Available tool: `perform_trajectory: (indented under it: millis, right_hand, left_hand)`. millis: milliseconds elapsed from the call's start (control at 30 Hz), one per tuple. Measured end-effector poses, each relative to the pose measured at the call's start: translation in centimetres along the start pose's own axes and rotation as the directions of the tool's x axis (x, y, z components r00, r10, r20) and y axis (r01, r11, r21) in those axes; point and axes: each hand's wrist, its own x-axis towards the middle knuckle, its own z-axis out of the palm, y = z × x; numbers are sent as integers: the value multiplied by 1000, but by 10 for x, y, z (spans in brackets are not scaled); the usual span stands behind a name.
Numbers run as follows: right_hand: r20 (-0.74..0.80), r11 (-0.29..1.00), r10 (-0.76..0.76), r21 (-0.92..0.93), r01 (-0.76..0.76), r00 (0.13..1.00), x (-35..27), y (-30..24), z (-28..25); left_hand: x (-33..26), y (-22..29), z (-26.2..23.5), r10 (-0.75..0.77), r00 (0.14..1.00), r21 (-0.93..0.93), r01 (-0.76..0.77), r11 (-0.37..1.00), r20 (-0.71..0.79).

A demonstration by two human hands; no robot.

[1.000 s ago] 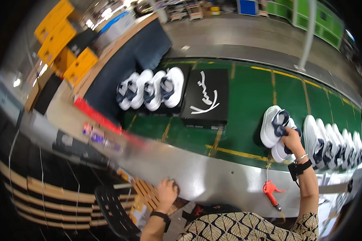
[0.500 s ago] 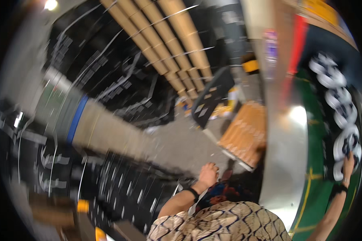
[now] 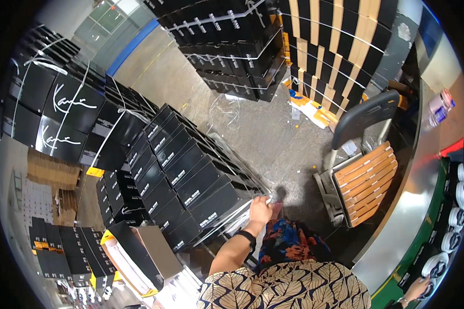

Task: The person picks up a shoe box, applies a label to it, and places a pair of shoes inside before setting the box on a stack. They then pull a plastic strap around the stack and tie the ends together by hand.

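Head view looks down on stacks of black shoeboxes (image 3: 191, 180) strapped together in long rows, filling the floor to the person's left, with more bundles (image 3: 242, 41) piled farther off across the grey concrete floor (image 3: 273, 134). On the right runs a green conveyor (image 3: 428, 232) carrying white shoes (image 3: 456, 219), and beside it stands a chair with a slatted wooden seat (image 3: 366, 180). A small bottle (image 3: 439, 109) sits on the ledge past it.

The left hand (image 3: 260, 210) reaches to the near corner of the closest box row and seems curled around the pale straps or wrapping (image 3: 242, 219) there; the fingers look closed on it, though the blur leaves the exact hold uncertain. The right hand (image 3: 417, 288) is far off at the lower right edge, resting by the shoes on the conveyor; I cannot tell whether it is spread or clenched.

With the arms stretched so wide apart, I would judge a hard tug on the strap could drag the corner boxes off the row, or the strap could slip and snap back. Loose strapping (image 3: 227, 110) on the floor could also catch a foot.
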Motion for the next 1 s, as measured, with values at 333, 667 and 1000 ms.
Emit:
perform_trajectory:
  millis: [333,667,1000]
  right_hand:
    - [597,593,-75,671,-446,799,-138,-162,35]
    - [754,413,-579,599,-686,310,-244,-311,-29]
    - [940,648,-237,340,-682,244,-249,-406,-155]
  left_hand:
    - [208,-52,-49,-561,827,-562,465,684,1]
    - [324,-188,-48,-770,614,-748,591,302,174]
    - [353,-161,-19,-702,483,-799,565,-206,523]
